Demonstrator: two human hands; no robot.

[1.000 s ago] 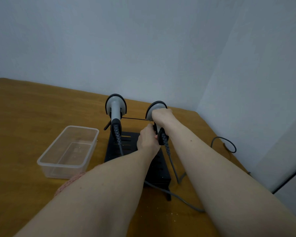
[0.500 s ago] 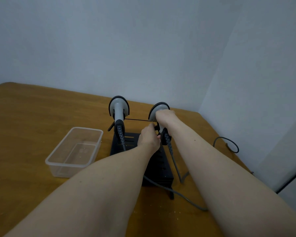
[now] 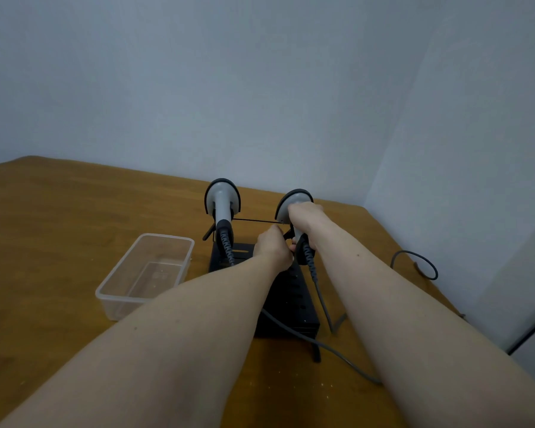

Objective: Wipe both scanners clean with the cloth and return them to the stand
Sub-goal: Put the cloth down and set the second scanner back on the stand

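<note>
Two grey-and-black handheld scanners stand with their heads up on a black stand [image 3: 291, 304] at the back of the wooden table. The left scanner [image 3: 221, 202] rests alone in its holder, its coiled cable hanging down. My right hand [image 3: 305, 214] grips the right scanner [image 3: 292, 199] just below its head. My left hand [image 3: 272, 247] is curled at that scanner's lower black handle, fingertips pinching it next to the stand's thin crossbar. No cloth is visible; my left forearm covers the table near me.
A clear, empty plastic container [image 3: 145, 273] sits left of the stand. Grey scanner cables [image 3: 337, 350] trail over the table in front of the stand, and a dark cable loop [image 3: 414, 264] lies near the right edge. Walls close in behind and to the right.
Both hands stay on the right scanner at the stand. My head has shifted slightly, and the pink cloth seen under my left forearm a second ago is out of sight.
</note>
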